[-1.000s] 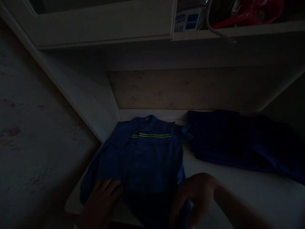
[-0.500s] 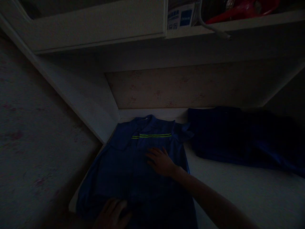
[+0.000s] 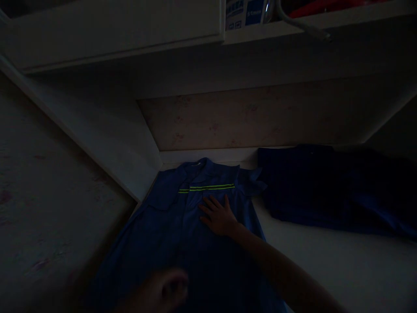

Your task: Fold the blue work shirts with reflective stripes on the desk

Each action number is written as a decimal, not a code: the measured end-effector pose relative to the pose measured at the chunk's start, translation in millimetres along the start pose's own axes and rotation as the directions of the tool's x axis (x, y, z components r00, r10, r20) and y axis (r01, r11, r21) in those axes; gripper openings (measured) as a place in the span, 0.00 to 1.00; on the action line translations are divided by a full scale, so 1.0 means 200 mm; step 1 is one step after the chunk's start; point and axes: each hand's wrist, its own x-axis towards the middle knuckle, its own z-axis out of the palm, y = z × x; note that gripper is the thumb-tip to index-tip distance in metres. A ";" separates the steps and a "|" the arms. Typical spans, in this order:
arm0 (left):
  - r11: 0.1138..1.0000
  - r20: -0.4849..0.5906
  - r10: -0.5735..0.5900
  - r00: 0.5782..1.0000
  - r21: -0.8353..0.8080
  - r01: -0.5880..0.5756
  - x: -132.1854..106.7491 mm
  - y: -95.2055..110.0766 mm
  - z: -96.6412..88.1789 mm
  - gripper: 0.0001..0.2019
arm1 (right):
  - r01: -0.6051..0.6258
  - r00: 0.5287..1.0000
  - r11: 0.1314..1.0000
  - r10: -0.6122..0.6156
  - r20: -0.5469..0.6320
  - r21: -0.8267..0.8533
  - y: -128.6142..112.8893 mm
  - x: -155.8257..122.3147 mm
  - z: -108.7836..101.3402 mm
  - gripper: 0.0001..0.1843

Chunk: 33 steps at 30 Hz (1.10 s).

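Note:
A blue work jacket (image 3: 176,217) with two yellow-green stripes across its chest lies spread out, front side up, its collar towards the back wall. My right hand (image 3: 218,215) rests flat on the chest just below the stripes, fingers spread, holding nothing. Lower down, my left hand (image 3: 163,287) is over the lower front of the jacket at the bottom edge of the view. Its fingers look curled but are smeared by motion and dim. Whether it touches the cloth does not show.
Folded dark blue clothing (image 3: 309,187) lies to the right on the white surface (image 3: 325,261). Above hangs a shelf (image 3: 293,32) with a box (image 3: 246,13), a red item and a dangling white cable (image 3: 306,28). A slanted white side panel (image 3: 130,161) borders the left.
My left hand has lifted or shifted slightly right and its fingers have curled. The right hand stays on the chest with fingers more spread. The view has tilted slightly, and it is darker.

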 end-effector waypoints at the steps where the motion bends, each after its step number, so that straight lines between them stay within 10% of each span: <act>1: 0.995 -0.046 -0.068 0.997 -0.072 0.064 0.15 -0.02 -0.06 0.21 | -0.004 1.000 1.000 0.004 0.005 0.004 0.00 0.00 0.00 0.32; 5: 0.976 -0.380 -0.214 0.900 -0.060 0.207 0.89 -0.15 -0.26 0.24 | -0.013 1.000 1.000 0.012 0.004 0.026 -0.01 -0.01 -0.03 0.32; 8: 0.975 -0.391 -0.202 0.898 0.003 0.221 1.37 -0.26 -0.29 0.27 | -0.004 1.000 0.998 0.004 0.005 0.061 -0.01 -0.02 -0.06 0.32; 12: 0.966 -0.327 -0.215 0.921 0.071 0.250 1.71 -0.40 -0.18 0.29 | 0.015 1.000 0.994 -0.014 -0.010 0.104 0.00 -0.03 -0.09 0.32; 21: 0.929 -0.258 -0.301 0.918 0.138 0.343 1.91 -0.64 -0.10 0.32 | 0.037 0.999 0.939 -0.035 -0.012 0.341 0.09 0.08 -0.09 0.28; 27: 0.919 -0.239 -0.301 0.923 0.186 0.348 1.91 -0.66 -0.09 0.33 | -0.119 0.979 0.550 0.203 0.006 0.827 0.45 0.15 -0.17 0.24; 30: 0.918 -0.226 -0.292 0.929 0.206 0.338 1.92 -0.66 -0.09 0.32 | -0.180 0.825 0.569 0.532 -0.192 0.802 0.85 0.13 -0.42 0.24; 33: 0.916 -0.218 -0.285 0.933 0.224 0.332 1.93 -0.67 -0.08 0.33 | -0.571 0.581 0.716 0.698 -0.418 0.403 1.27 0.08 -0.69 0.22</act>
